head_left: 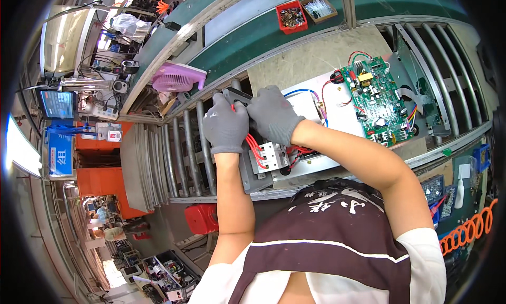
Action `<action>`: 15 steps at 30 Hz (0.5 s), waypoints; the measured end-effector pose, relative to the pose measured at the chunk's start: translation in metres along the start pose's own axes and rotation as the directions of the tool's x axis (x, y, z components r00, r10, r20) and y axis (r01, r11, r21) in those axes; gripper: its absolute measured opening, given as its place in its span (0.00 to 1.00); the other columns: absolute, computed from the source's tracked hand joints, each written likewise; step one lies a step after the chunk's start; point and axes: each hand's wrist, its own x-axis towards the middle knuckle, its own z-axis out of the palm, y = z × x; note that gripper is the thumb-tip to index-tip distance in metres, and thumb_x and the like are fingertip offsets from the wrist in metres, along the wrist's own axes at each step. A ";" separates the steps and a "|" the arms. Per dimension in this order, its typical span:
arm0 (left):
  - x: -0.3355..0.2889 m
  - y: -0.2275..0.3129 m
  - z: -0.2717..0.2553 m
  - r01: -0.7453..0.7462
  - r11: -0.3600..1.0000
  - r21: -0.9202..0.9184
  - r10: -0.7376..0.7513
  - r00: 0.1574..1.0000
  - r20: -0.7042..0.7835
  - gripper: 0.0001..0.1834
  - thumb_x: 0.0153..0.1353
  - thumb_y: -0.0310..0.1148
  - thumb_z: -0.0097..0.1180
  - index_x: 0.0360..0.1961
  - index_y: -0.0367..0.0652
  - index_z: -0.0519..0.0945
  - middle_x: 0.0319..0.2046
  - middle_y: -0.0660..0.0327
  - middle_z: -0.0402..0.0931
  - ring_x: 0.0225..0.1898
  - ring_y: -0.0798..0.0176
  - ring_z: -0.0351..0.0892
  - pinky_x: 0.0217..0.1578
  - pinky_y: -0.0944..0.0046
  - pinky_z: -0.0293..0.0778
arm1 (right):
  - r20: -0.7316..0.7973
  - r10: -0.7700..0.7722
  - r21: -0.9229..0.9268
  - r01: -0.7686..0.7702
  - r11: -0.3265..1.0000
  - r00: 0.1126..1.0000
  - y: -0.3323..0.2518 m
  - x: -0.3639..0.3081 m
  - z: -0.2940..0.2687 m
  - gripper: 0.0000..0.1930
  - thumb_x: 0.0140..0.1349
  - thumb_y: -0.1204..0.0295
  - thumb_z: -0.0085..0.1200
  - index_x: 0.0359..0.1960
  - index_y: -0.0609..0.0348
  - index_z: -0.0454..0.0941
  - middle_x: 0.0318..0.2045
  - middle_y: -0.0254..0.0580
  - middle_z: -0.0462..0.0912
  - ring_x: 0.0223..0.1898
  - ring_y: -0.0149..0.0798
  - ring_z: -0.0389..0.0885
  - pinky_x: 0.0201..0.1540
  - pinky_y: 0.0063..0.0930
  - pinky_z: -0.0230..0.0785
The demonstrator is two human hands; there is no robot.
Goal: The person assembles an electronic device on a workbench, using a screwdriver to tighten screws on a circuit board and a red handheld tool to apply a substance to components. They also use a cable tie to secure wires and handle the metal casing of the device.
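My left hand (226, 124), in a grey glove, is closed on red wires (255, 147); a bit of red shows between its fingers. Those wires run down to a white circuit breaker (271, 157) at the near left corner of a white metal panel (341, 129). Close beside it, my right hand (275, 114), gloved too, has curled fingers at a dark metal part (235, 96). What those fingers hold is hidden. On the panel's right side lies a green circuit board (379, 98) with coloured wires. Blue and purple wires (316, 96) pass just right of my right hand.
The panel lies on a board (327, 54) over a roller conveyor (197, 146). Beyond are a purple fan (176, 78), a red bin of small parts (291, 18) and a box of white ties (319, 8). A coiled orange hose (468, 229) hangs at right; a red stool (201, 218) stands below.
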 end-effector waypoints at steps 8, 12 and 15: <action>0.001 -0.007 0.006 -0.093 0.995 0.028 0.095 0.992 -0.082 0.15 0.52 0.38 0.52 0.32 0.36 0.71 0.22 0.44 0.77 0.28 0.42 0.79 0.31 0.48 0.73 | 0.213 0.222 0.495 -0.300 0.815 0.952 0.020 0.015 -0.011 0.14 0.56 0.61 0.51 0.33 0.59 0.79 0.29 0.55 0.80 0.35 0.54 0.79 0.40 0.42 0.70; 0.004 -0.005 0.006 -0.050 0.998 -0.037 0.050 0.999 -0.011 0.17 0.51 0.40 0.51 0.34 0.35 0.71 0.27 0.40 0.76 0.34 0.38 0.77 0.37 0.45 0.70 | 0.113 0.285 0.289 -0.306 0.907 0.952 0.013 0.021 0.011 0.12 0.59 0.63 0.45 0.33 0.56 0.77 0.28 0.53 0.79 0.32 0.53 0.79 0.34 0.44 0.68; 0.002 -0.007 0.005 -0.062 0.997 -0.045 0.060 0.997 -0.048 0.18 0.51 0.40 0.51 0.35 0.35 0.71 0.27 0.40 0.76 0.34 0.39 0.77 0.36 0.46 0.70 | -0.073 0.228 0.241 -0.205 0.949 0.971 0.004 0.011 0.010 0.09 0.56 0.65 0.46 0.30 0.56 0.76 0.27 0.50 0.79 0.33 0.53 0.77 0.36 0.44 0.67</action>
